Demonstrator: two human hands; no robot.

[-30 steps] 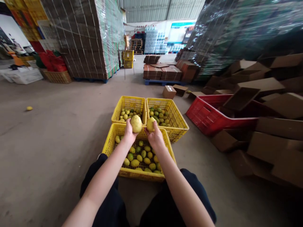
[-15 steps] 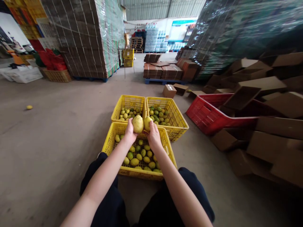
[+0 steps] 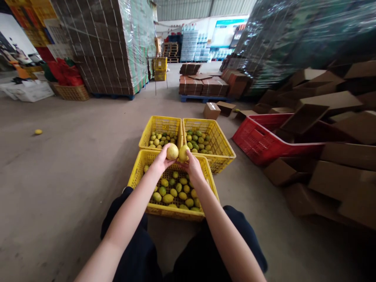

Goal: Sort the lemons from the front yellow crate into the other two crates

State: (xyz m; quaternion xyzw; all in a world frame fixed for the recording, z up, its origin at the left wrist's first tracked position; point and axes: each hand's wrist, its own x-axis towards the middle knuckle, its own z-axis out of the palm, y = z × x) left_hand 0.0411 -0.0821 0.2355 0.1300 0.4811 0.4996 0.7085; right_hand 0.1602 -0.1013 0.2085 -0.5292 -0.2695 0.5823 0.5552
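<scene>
Looking through the head camera, I see both of my bare arms stretched out over the near yellow crate [image 3: 138,176] that sits on the concrete floor [image 3: 73,164] between my knees. My left hand [image 3: 160,161] is curled around a pale yellow fruit [image 3: 172,151], fingers cupping it from below and behind. My right hand [image 3: 194,166] grips a second yellow fruit [image 3: 183,153], which shows only partly past the thumb and fingers. Those two fruits are held side by side, touching or nearly so, just above the far rim of the near crate.

Inside the near crate lies a loose single layer of small green and yellow fruits, mostly gathered toward my side, with bare mesh bottom showing at the far left corner. Beyond it stand two more yellow crates, side by side and touching. One, the far left crate [image 3: 147,135], holds a shallow scatter of mostly yellow-green fruits. Its neighbour, the far right crate [image 3: 223,145], holds a similar shallow lot, greener overall.

To the right, a red crate [image 3: 252,143] lies tilted among flattened cardboard boxes [image 3: 329,103], with brown cardboard resting in it. One stray yellow fruit [image 3: 38,132] lies alone on the floor, far left
</scene>
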